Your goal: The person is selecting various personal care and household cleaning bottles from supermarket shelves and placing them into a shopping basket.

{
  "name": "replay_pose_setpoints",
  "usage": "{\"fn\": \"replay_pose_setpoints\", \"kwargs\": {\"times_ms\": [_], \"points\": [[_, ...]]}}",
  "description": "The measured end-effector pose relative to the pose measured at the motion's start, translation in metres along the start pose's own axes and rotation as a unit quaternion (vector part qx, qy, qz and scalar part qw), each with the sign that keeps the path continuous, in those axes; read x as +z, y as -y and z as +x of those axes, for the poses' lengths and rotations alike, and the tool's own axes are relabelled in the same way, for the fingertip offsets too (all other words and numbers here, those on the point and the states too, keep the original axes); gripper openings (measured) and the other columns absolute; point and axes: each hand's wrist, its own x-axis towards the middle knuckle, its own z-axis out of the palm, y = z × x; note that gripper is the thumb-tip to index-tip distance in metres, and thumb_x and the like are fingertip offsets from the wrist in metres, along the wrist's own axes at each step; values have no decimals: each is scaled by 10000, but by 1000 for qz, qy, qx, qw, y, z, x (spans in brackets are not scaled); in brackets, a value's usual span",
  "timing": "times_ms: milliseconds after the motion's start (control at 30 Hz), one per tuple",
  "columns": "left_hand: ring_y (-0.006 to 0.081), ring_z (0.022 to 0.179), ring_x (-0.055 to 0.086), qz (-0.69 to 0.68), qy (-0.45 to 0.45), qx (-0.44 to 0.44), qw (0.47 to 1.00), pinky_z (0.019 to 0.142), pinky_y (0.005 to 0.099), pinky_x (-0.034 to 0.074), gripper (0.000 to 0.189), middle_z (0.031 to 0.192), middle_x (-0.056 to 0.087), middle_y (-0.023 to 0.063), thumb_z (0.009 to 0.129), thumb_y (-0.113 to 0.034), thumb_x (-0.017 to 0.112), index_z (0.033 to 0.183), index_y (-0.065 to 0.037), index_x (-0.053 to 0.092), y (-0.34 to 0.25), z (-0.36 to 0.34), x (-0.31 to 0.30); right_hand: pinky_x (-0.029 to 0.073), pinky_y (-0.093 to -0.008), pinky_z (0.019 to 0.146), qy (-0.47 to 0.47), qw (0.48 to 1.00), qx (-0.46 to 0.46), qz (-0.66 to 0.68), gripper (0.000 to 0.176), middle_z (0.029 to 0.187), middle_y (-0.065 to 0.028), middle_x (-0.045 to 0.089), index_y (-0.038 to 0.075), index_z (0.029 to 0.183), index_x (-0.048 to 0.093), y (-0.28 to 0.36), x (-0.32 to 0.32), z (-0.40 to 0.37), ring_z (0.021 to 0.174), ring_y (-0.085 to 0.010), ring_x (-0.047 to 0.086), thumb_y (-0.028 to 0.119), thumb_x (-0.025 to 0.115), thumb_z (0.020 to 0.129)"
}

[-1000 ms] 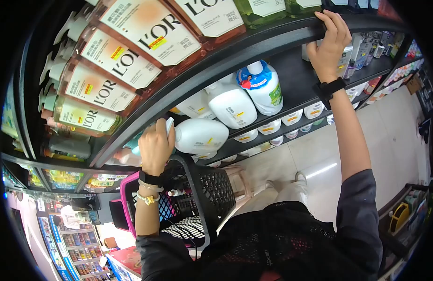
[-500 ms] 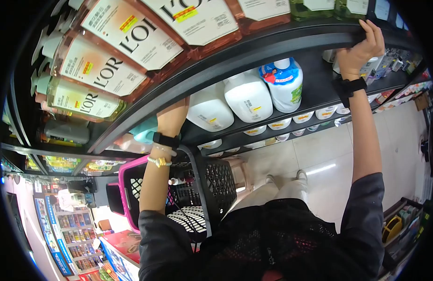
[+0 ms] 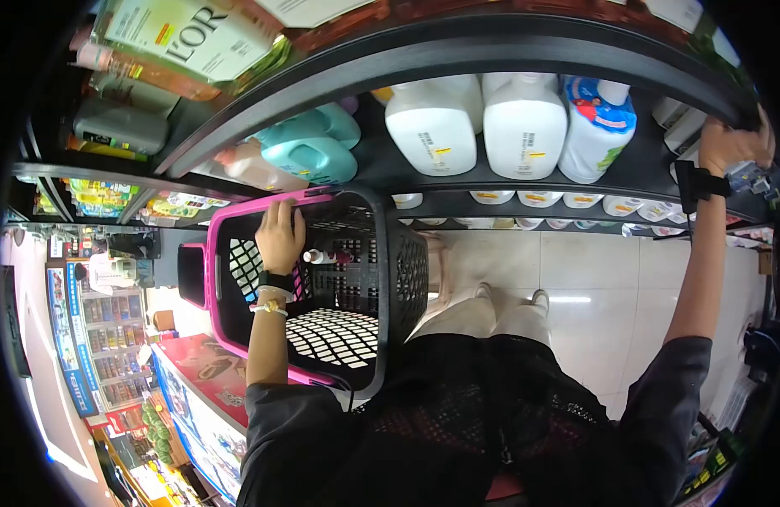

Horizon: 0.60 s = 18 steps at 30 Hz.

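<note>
Head view: my left hand (image 3: 280,241) is over the shopping basket (image 3: 223,317), its fingertips at the pink rim on the side nearest the shelf (image 3: 508,63). These fingers are slightly bent and lie close together, the thumb a little apart; whether they press on the rim or merely pass above it, I cannot tell. The basket lies beneath this hand and forearm, its opening facing up, its latticed walls spreading away from my palm on the thumb side. A small bottle (image 3: 326,256) shows inside, just beside the thumb in the view and apart from it. I judge the basket to be light, moderately stiff plastic, the thin walls likely to flex, the smooth rim slightly slippery; the soundest hold would be the rim, fingers hooked under it and thumb opposite. The small bottle would probably roll if the basket tilted. My right hand (image 3: 732,148) is at the far end of the shelf edge, well apart from the basket; its fingers are blurred, and I cannot confirm their grip. White bottles (image 3: 432,127) and teal bottles (image 3: 309,152) stand on the shelf beyond the basket.
</note>
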Motion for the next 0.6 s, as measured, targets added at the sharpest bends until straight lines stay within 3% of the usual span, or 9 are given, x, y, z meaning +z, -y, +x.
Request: {"fn": "replay_pose_setpoints", "kwargs": {"times_ms": [133,200,333,400,467,500,533,567,600], "points": [[407,925,548,17,257,-206,944,737,475,490,571,1121,462,184,732,-216,644,1256,-169,422,83,-97,83,463,-341,775,-2,996,-27,79,380,837,-115,635,16,806,637,-24,18,-4,788,-293,610,298,755,581],[432,1027,512,51,329,-250,909,813,499,473,705,1261,403,192,695,-228,666,1332,-235,363,106,-138,126,452,-349,784,11,994,-14,107,416,879,-115,621,18,875,609,-13,4,2,814,-291,596,282,745,583],[412,1240,367,4,382,-333,862,1001,459,361,812,1429,255,200,671,-267,708,1379,-271,309,116,-153,165,398,-392,839,8,985,21,173,487,987,-113,577,44,1054,535,11,-19,17,939,-309,549,128,643,587],[401,1265,340,-7,347,-279,896,1020,436,341,859,1422,263,217,633,-245,751,1375,-254,318,164,-194,225,357,-397,878,11,986,24,166,553,1056,-117,544,41,1107,487,16,-23,16,1004,-312,512,111,643,581],[399,1260,347,-75,312,-344,882,1016,431,348,835,1407,283,225,653,-211,737,1375,-244,318,163,-192,225,298,-408,924,30,984,38,172,609,1125,-116,508,45,1138,456,16,-25,11,1088,-310,454,86,643,560],[400,1249,364,-19,311,-205,928,1007,417,363,781,1420,274,209,692,-194,706,1372,-240,323,211,-229,284,268,-412,943,35,982,44,181,629,1151,-114,493,48,1143,449,16,-25,10,1129,-307,423,67,639,543],[383,1243,382,42,468,-116,875,985,404,386,751,1450,235,177,727,-192,675,1379,-234,306,217,-223,285,257,-413,954,29,980,58,187,652,1160,-114,482,50,1147,442,21,-25,11,1141,-310,412,42,625,521],[356,1189,456,-78,428,-200,878,938,404,426,727,1417,326,154,755,-247,651,1384,-199,289,204,-217,268,247,-414,965,22,979,70,191,676,1169,-114,472,52,1151,435,25,-26,14,1154,-313,400,18,611,500],[345,1080,546,-199,268,-24,942,874,422,464,707,1270,501,153,779,-307,623,1378,-152,280,207,-211,274,247,-404,966,33,981,69,179,649,1174,-127,467,41,1163,428,26,-29,15,1149,-312,404,34,616,541]]}}
